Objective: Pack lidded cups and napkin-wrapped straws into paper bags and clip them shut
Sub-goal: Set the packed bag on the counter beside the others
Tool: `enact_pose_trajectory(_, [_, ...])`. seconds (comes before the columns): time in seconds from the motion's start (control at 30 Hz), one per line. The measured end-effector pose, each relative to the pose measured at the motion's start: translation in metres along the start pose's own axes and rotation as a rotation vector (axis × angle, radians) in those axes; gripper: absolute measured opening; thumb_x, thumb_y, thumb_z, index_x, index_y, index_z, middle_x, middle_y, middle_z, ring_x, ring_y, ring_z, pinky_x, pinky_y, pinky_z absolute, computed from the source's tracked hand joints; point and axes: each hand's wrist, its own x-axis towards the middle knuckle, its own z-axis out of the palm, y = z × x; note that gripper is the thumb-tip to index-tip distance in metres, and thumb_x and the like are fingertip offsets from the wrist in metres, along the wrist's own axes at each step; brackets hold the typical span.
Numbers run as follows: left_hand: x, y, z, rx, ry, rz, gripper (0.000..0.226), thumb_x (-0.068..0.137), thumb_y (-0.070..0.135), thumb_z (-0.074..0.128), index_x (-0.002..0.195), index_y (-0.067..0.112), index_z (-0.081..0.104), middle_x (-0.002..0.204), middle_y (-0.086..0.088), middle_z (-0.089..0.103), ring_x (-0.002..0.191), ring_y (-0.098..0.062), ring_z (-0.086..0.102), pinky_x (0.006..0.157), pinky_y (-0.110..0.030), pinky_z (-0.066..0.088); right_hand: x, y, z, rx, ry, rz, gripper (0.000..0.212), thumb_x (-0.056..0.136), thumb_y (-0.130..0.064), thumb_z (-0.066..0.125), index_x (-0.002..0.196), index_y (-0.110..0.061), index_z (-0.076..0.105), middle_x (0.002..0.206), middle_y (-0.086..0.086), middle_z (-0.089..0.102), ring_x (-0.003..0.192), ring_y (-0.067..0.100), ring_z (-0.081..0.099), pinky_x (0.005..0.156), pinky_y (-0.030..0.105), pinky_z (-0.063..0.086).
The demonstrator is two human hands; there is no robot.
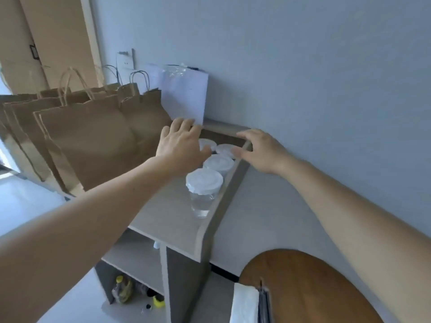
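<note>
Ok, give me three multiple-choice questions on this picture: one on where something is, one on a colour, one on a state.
1. Where do the lidded cups stand? A in a bag; B on the shelf top; C on the floor.
2. What colour are the handled paper bags? A brown; B red; C black.
3. How are the left hand and right hand? A gripping cups; B clipping a bag; C open, holding nothing.
Answers: B, they line the shelf top; A, plain brown paper; C, fingers spread above the lids, gripping nothing.
</note>
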Motion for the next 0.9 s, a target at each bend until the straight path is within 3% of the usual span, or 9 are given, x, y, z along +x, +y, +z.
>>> enact_pose_trajectory(0.17, [-0.002,0.130,0.027,-0.002,-0.191,0.172,0.062,0.089,0.052,0.049,0.142,0.021,0.044,0.151,-0.001,0.036,0.141,-0.026,0.024,0.111,-0.045,0.025,-0.109,0.093,-0.037,-0.086,-0.015,0.194,0.063,0.095,-0.043,0.059,0.146,-0.010,0.042,0.151,0.011,0.040,0.138,0.024,0.039,0.111,0.030,0.027])
enact_pose_trajectory(0.43, [-0.025,0.277,0.104,-0.019,-0.450,0.418,0.069,0.092,0.055,0.048,0.151,0.024,0.030,0.158,-0.002,0.027,0.144,-0.028,0.023,0.114,-0.046,0.024,-0.241,0.208,-0.052,-0.069,-0.085,0.538,0.068,0.095,-0.047,0.056,0.151,-0.015,0.034,0.156,0.006,0.030,0.143,0.023,0.029,0.116,0.040,0.028])
enact_pose_trajectory(0.63, [-0.031,0.384,0.158,-0.140,-0.578,0.632,0.070,0.093,0.055,0.047,0.152,0.023,0.029,0.158,-0.003,0.028,0.144,-0.029,0.023,0.114,-0.048,0.025,-0.310,0.269,-0.062,-0.062,-0.096,0.778,0.069,0.095,-0.050,0.055,0.151,-0.016,0.032,0.156,0.005,0.030,0.142,0.023,0.031,0.113,0.037,0.030])
enact_pose_trajectory(0.9, [-0.079,0.512,0.204,-0.239,-0.721,0.899,0.068,0.093,0.052,0.050,0.151,0.022,0.031,0.157,-0.003,0.030,0.143,-0.029,0.025,0.113,-0.048,0.026,-0.423,0.319,-0.081,-0.057,0.014,1.090,0.068,0.093,-0.052,0.056,0.149,-0.016,0.038,0.153,0.006,0.036,0.136,0.023,0.040,0.104,0.037,0.039])
